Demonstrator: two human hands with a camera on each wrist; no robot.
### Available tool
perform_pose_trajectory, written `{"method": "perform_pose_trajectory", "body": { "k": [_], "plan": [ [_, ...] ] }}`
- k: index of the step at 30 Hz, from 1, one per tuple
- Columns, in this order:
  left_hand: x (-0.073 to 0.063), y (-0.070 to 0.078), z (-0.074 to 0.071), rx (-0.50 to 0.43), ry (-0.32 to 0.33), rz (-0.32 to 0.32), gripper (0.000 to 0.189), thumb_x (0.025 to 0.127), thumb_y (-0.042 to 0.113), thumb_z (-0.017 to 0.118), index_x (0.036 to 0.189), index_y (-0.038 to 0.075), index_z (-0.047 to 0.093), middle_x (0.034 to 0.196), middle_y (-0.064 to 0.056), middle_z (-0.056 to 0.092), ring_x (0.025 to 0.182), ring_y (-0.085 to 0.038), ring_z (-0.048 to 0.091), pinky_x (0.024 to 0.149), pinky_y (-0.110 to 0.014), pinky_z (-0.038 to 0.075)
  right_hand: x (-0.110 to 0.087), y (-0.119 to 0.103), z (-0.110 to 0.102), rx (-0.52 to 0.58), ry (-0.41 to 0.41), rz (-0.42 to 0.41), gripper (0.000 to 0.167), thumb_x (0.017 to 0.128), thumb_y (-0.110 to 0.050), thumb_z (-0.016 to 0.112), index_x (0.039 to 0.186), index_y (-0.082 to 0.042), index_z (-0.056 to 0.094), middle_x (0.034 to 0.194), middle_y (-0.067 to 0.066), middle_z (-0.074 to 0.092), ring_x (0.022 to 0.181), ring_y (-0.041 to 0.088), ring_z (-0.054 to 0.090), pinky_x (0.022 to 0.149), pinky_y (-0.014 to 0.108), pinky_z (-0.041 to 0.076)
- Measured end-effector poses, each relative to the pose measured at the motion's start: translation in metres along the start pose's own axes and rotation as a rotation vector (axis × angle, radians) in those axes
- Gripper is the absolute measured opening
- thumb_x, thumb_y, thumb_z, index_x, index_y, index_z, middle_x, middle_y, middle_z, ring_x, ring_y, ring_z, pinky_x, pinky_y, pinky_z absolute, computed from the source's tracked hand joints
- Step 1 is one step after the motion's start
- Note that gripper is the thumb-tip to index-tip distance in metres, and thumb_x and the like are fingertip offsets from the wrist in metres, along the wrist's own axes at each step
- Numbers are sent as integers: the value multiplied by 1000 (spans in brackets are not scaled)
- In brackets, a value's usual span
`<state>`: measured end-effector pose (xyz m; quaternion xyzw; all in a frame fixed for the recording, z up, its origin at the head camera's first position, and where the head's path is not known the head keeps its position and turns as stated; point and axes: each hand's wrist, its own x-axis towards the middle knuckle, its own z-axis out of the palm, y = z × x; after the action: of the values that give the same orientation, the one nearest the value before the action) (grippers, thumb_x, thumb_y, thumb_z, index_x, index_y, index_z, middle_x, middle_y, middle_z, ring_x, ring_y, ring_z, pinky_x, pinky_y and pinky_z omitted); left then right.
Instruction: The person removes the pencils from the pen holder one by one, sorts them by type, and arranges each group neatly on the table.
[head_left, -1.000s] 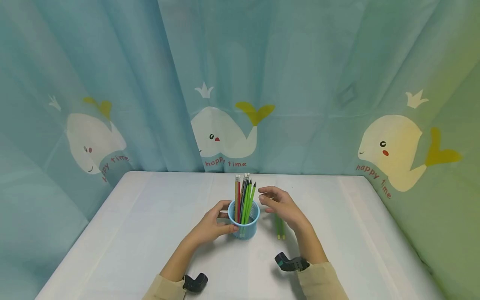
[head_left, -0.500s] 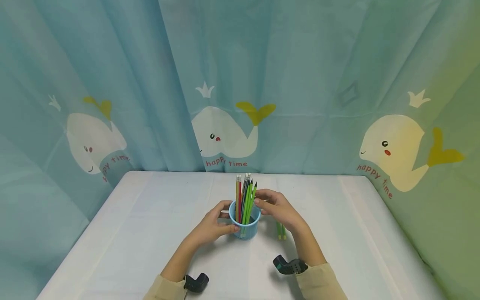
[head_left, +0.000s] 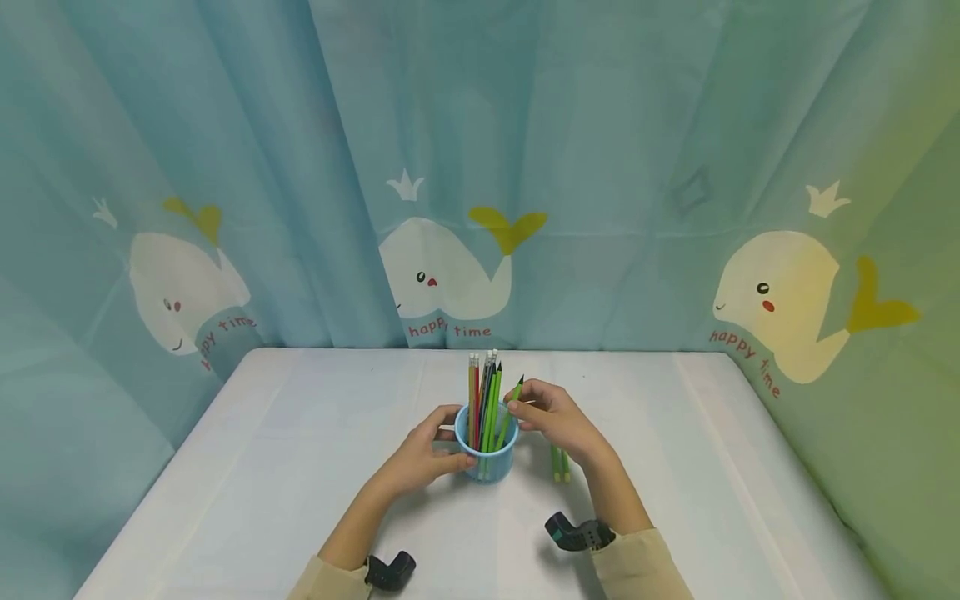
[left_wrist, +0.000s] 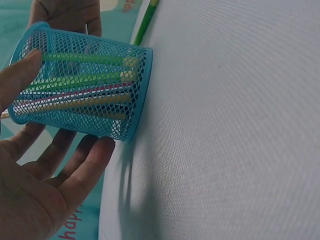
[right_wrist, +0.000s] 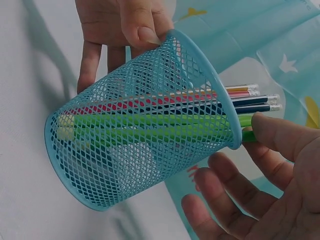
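A light blue mesh pencil cup (head_left: 487,467) stands upright on the white table, holding several pencils (head_left: 482,400), some with white erasers up and green ones with black points up. My left hand (head_left: 422,450) grips the cup from the left, thumb near the rim and fingers around the far side, as the left wrist view of the cup (left_wrist: 85,85) also shows. Over the right rim, my right hand (head_left: 558,421) pinches a green pencil (head_left: 519,390) between thumb and index finger. That pencil leans right, its lower part still inside the cup; the other right fingers (right_wrist: 225,175) are spread beside the mesh.
Two green pencils (head_left: 561,465) lie side by side on the white table (head_left: 675,500), partly under my right hand. A blue curtain (head_left: 615,167) with whale prints hangs behind the table's far edge. Both wrists wear black devices (head_left: 577,532).
My right hand has moved left to the cup's rim and taken hold of a green pencil, which now leans right, apart from the others. My left hand keeps its grip on the cup.
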<state>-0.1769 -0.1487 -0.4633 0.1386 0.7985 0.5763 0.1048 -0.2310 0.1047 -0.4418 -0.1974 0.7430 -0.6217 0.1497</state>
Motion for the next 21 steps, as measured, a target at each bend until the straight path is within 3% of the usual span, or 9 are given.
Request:
{"method": "perform_pose_trajectory", "body": {
  "k": [7, 14, 21],
  "plan": [
    [0, 0, 0, 1, 3, -2, 70, 83, 19, 82, 143, 11, 45, 139, -16, 53, 120, -34, 58, 89, -36, 59, 0, 0, -2, 1, 2, -1, 24, 98, -19, 64, 106, 3, 61, 123, 28, 61, 108, 27, 64, 92, 54, 55],
    [-1, 0, 0, 0, 2, -6, 70, 83, 18, 82, 142, 11, 45, 138, -16, 54, 120, -34, 59, 89, -36, 59, -3, -7, -3, 5, 8, -8, 23, 97, -19, 65, 104, 2, 60, 126, 29, 59, 112, 28, 63, 91, 44, 57],
    [0, -1, 1, 9, 5, -6, 70, 83, 19, 82, 142, 10, 45, 137, -16, 54, 120, -34, 59, 89, -36, 59, -6, -12, -7, 22, 34, -36, 23, 97, -19, 65, 105, 2, 60, 126, 25, 60, 114, 30, 63, 90, 42, 58]
  ]
}}
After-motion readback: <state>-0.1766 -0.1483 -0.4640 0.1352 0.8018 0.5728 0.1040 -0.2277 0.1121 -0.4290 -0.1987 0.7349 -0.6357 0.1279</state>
